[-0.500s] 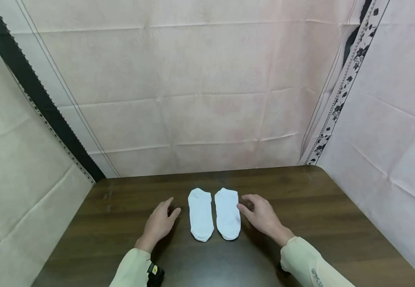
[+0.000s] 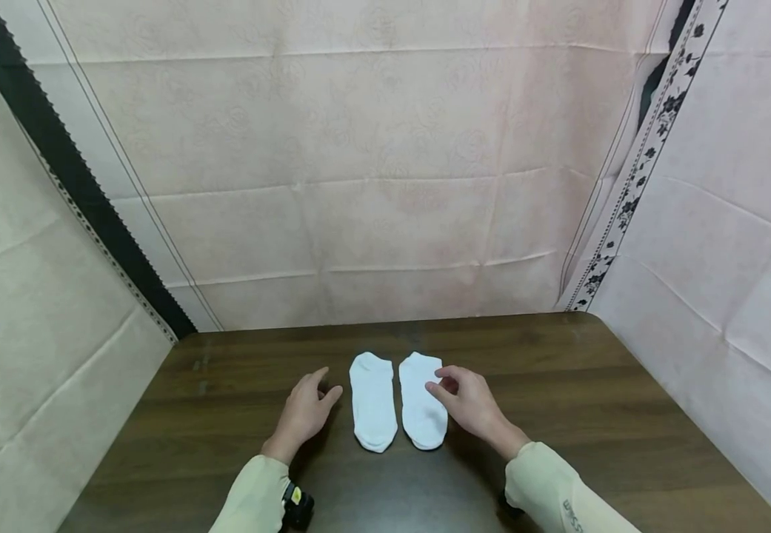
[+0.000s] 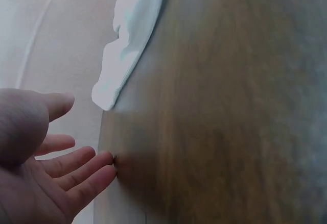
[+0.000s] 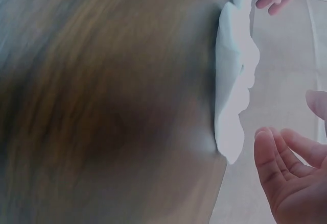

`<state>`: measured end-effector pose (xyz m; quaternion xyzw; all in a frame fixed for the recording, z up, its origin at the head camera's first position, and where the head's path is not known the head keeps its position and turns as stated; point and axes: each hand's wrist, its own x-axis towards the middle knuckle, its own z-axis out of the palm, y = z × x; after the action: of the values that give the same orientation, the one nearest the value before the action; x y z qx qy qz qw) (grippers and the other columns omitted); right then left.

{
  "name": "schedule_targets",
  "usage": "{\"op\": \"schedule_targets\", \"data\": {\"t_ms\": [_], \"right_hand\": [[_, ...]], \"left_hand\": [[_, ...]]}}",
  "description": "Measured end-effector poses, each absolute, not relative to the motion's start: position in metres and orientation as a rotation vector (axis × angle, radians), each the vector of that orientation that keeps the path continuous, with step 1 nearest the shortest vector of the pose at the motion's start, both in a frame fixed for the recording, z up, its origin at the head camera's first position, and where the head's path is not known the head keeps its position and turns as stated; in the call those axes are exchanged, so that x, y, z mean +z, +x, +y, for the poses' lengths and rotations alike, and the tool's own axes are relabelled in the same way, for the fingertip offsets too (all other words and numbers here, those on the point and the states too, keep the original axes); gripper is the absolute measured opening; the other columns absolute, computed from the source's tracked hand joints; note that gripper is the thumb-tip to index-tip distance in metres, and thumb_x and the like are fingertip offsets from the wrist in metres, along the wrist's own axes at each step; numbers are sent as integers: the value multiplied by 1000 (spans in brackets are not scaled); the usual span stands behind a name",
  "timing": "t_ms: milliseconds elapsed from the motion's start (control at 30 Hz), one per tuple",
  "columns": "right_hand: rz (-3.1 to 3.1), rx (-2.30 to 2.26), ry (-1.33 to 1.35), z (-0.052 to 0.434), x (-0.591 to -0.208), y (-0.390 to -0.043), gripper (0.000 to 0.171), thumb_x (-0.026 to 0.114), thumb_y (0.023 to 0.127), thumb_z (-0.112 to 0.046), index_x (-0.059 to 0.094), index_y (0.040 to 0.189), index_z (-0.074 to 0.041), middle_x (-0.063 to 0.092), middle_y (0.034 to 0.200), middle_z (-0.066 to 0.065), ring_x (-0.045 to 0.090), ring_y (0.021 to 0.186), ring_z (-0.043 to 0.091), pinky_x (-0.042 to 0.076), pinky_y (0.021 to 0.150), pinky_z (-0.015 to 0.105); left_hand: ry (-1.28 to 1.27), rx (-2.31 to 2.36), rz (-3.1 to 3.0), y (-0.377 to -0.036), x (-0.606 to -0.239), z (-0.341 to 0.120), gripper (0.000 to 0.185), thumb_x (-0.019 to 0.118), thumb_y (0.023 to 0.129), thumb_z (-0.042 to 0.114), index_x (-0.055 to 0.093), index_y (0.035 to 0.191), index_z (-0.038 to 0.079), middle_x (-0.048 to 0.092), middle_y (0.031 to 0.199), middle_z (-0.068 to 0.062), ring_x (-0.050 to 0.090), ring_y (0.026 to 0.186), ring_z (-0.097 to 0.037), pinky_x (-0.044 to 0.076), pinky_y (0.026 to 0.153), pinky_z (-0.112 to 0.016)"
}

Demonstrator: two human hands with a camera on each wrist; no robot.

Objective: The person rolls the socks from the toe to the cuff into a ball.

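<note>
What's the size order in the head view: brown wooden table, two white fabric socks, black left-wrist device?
1. Brown wooden table
2. Left white fabric sock and right white fabric sock: too alike to rank
3. Black left-wrist device

Soft, even light fills the head view; soft shadows and a pale sheen lie on the worktop [image 2: 372, 496]. The white socks [image 2: 373, 403] wash out, nearly textureless. Both wrist views look hazy, the worktop's grain blurred.

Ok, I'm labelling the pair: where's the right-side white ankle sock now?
In the head view, the right-side white ankle sock lies on the brown table, just right of centre, between the other sock and the right hand.
</note>
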<state>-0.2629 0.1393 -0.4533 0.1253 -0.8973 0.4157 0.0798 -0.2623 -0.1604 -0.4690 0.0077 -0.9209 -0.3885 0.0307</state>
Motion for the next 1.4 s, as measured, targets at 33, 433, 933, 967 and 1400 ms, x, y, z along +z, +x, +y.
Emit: {"op": "schedule_targets", "data": {"t_ms": [33,433,933,967,1400], "right_hand": [[-2687,1254,374,138,-454,-263,32,75,92,-22,70,116,-1,64,86,-1,57,76,15,50,64,29],[-2682,1304,429,123,-456,-262,28,77,90,-18,72,112,-1,67,86,0,60,77,16,51,62,28],[-2720,1321,496,104,-455,-259,25,78,89,-19,74,106,-1,63,79,-3,57,74,14,50,62,28],[-2720,1325,502,103,-455,-258,25,78,89,-19,74,106,-1,63,79,-3,57,74,15,49,62,28],[-2725,1384,574,91,-458,-256,22,78,89,-18,73,102,-1,63,80,-3,56,74,15,49,61,27]], "left_hand": [[27,-1199,-2836,-263,-470,-160,55,63,100,27,47,147,2,56,134,-19,59,108,-29,49,92,-51],[10,-1274,-2779,-274,-472,-152,52,66,99,22,51,143,-2,61,125,-18,59,100,-27,50,90,-47],[65,-1316,-2767,-290,-477,-142,47,67,98,19,55,138,-3,65,117,-16,59,109,-31,47,95,-50],[69,-1315,-2768,-291,-477,-141,47,67,98,19,56,138,-3,65,117,-16,60,108,-31,47,95,-49],[156,-1186,-2839,-301,-477,-132,47,68,97,27,60,135,2,66,111,-10,61,93,-24,51,82,-45]]}}
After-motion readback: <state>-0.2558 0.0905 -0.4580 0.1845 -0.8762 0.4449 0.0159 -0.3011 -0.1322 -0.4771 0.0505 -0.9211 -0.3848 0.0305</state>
